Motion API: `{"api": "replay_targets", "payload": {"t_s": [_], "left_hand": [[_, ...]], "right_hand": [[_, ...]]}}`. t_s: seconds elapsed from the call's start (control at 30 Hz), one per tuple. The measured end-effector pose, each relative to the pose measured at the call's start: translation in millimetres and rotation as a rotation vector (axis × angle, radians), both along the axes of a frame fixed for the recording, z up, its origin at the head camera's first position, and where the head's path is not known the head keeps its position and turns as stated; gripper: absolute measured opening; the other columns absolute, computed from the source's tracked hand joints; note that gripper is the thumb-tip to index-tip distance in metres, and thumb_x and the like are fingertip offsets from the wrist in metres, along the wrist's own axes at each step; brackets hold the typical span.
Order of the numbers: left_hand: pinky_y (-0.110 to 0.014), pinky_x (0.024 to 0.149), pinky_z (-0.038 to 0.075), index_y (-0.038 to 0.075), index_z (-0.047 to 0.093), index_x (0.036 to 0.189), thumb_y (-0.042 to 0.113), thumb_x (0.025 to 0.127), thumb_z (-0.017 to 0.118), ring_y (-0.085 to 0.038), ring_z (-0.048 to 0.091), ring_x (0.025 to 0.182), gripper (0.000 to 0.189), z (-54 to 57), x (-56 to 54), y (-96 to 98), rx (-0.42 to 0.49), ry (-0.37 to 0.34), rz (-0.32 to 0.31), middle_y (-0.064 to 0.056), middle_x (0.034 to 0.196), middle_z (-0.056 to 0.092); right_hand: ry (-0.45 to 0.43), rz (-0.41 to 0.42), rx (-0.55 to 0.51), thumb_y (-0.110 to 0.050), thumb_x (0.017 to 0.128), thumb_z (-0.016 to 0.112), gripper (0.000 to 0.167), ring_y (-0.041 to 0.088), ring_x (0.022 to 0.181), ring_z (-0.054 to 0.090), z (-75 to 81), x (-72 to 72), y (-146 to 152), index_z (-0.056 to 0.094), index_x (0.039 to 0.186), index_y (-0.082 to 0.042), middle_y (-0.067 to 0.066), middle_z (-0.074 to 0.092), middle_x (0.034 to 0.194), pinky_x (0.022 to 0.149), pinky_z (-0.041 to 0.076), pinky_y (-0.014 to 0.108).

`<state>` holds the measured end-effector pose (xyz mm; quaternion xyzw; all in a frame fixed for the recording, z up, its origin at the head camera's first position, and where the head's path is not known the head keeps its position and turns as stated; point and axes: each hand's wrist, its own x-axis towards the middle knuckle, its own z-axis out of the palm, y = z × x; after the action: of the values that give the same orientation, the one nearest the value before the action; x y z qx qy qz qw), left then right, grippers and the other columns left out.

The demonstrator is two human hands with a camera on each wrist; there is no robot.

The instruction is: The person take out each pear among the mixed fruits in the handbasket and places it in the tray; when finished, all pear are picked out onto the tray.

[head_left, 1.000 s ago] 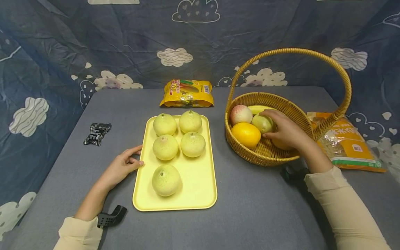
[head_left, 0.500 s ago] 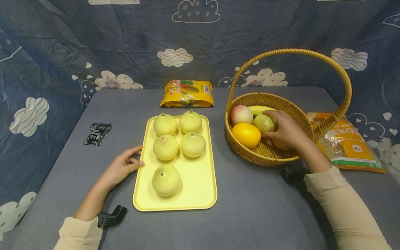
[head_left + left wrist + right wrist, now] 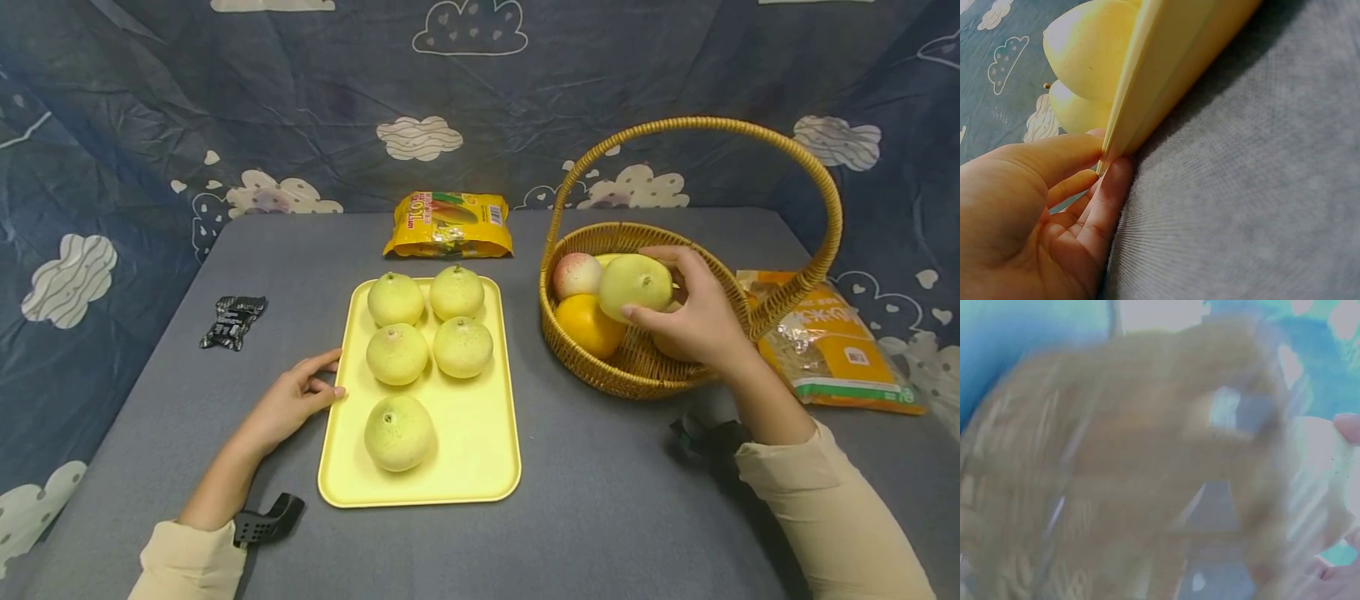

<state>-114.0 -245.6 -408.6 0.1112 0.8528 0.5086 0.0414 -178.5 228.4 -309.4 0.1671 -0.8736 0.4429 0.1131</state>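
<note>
In the head view a pale yellow tray (image 3: 483, 450) carries several pale green round fruits (image 3: 399, 433). My left hand (image 3: 288, 404) pinches the tray's left rim between thumb and fingers, which the left wrist view shows close up. On the right stands a wicker basket (image 3: 630, 388) with a tall hoop handle. Just above its inside, my right hand (image 3: 708, 321) grips another pale green round fruit (image 3: 636, 286) from the side. Below and beside it lie a peach (image 3: 578, 275), a yellow-orange citrus fruit (image 3: 587, 327) and a mostly covered banana (image 3: 609, 257). The right wrist view is blurred.
A yellow snack bag (image 3: 450, 223) lies behind the tray. To the left is a small black wrapped packet (image 3: 234, 322). An orange bag (image 3: 836, 342) sits at the right, partly behind the basket. A dark cloud-print cloth (image 3: 322, 100) hangs at the back.
My right hand has lifted the pale green fruit up from among the other fruits in the basket. The left hand and the tray have stayed put.
</note>
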Motion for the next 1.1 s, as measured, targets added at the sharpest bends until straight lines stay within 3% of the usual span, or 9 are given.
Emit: {"api": "replay_targets", "payload": {"t_s": [0.2, 0.4, 0.53, 0.7, 0.9, 1.1], "left_hand": [[-0.021, 0.067, 0.042, -0.002, 0.036, 0.136, 0.013, 0.086, 0.062, -0.011, 0.056, 0.078, 0.058, 3.1, -0.8, -0.2, -0.013, -0.059, 0.004, -0.019, 0.118, 0.044], [-0.021, 0.068, 0.042, -0.001, 0.035, 0.136, 0.012, 0.086, 0.061, -0.01, 0.056, 0.077, 0.058, 4.9, -1.6, 1.8, -0.008, -0.071, -0.002, -0.018, 0.118, 0.044], [-0.021, 0.068, 0.042, -0.002, 0.035, 0.136, 0.013, 0.086, 0.061, -0.01, 0.056, 0.078, 0.058, 4.2, -2.0, 2.3, -0.019, -0.062, -0.004, -0.018, 0.118, 0.044], [-0.021, 0.068, 0.042, -0.001, 0.035, 0.136, 0.012, 0.086, 0.062, -0.011, 0.056, 0.078, 0.058, 4.6, -1.4, 2.4, -0.019, -0.071, 0.003, -0.019, 0.119, 0.044], [-0.021, 0.067, 0.042, -0.002, 0.034, 0.137, 0.011, 0.086, 0.062, -0.011, 0.056, 0.078, 0.059, 7.3, -0.4, 3.2, 0.0, -0.08, 0.003, -0.019, 0.12, 0.043], [-0.021, 0.069, 0.042, -0.002, 0.034, 0.137, 0.014, 0.087, 0.06, -0.01, 0.056, 0.079, 0.058, 6.2, -1.0, 1.1, -0.022, -0.078, -0.002, -0.019, 0.119, 0.043]], "right_hand": [[0.008, 0.212, -0.118, 0.008, 0.064, 0.076, 0.067, 0.014, 0.096, 0.048, 5.4, 32.8, -40.2, 0.048, 0.124, -0.002, 0.005, 0.046, 0.116, 0.077, 0.041, 0.018], [-0.106, 0.396, -0.103, -0.009, 0.067, 0.079, 0.064, 0.016, 0.097, 0.051, -21.7, 54.1, -76.1, 0.049, 0.124, -0.007, 0.002, 0.049, 0.117, 0.08, 0.044, 0.027], [-0.152, 0.435, -0.042, -0.023, 0.067, 0.08, 0.063, 0.013, 0.099, 0.051, -42.8, 62.8, -95.6, 0.051, 0.122, -0.013, -0.003, 0.051, 0.115, 0.084, 0.042, 0.029], [-0.206, 0.482, -0.022, -0.027, 0.067, 0.079, 0.064, 0.013, 0.103, 0.049, -59.6, 70.2, -112.8, 0.051, 0.123, -0.014, -0.002, 0.051, 0.118, 0.087, 0.041, 0.029], [-0.309, 0.513, -0.013, -0.033, 0.072, 0.076, 0.066, 0.014, 0.105, 0.051, -65.1, 75.5, -124.3, 0.048, 0.128, -0.013, 0.0, 0.052, 0.122, 0.087, 0.041, 0.031], [-0.299, 0.499, 0.105, -0.043, 0.073, 0.071, 0.071, 0.014, 0.112, 0.044, -63.2, 78.6, -129.0, 0.042, 0.133, -0.016, 0.001, 0.046, 0.128, 0.092, 0.036, 0.036]]}}
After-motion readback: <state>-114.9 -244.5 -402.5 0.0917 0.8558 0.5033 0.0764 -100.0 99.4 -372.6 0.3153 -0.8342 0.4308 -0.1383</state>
